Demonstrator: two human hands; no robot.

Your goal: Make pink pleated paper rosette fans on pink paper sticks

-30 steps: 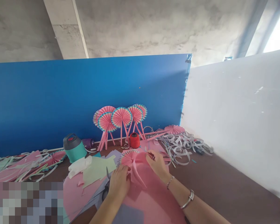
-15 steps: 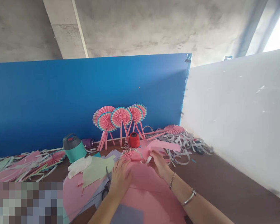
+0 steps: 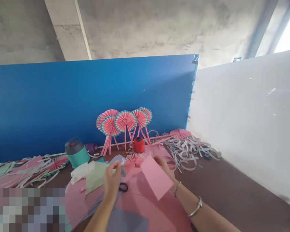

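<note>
My right hand (image 3: 163, 166) grips a pink paper piece (image 3: 157, 178) by its upper edge, tilted over the pink sheets (image 3: 145, 206). My left hand (image 3: 111, 177) is raised to the left with its fingers curled in a pinch; whatever is between the fingertips is too small to make out. Between the hands lies a pink pleated paper fan (image 3: 134, 161), spread in a part circle with a striped edge. Below the fan, close to my left wrist, shows the black handle of the scissors (image 3: 123, 187); their blades are hidden.
Finished pink fans (image 3: 126, 121) on sticks lean against the blue partition (image 3: 62, 96). In front stands a red spool-like object (image 3: 139, 145). A teal container (image 3: 77, 154) stands left, beside a pale green sheet (image 3: 96, 175). White paper strips (image 3: 186, 151) heap up at right.
My left hand has lifted off the fan and moved left, uncovering the scissors handle. My right hand has turned the pink paper so it now hangs down toward me.
</note>
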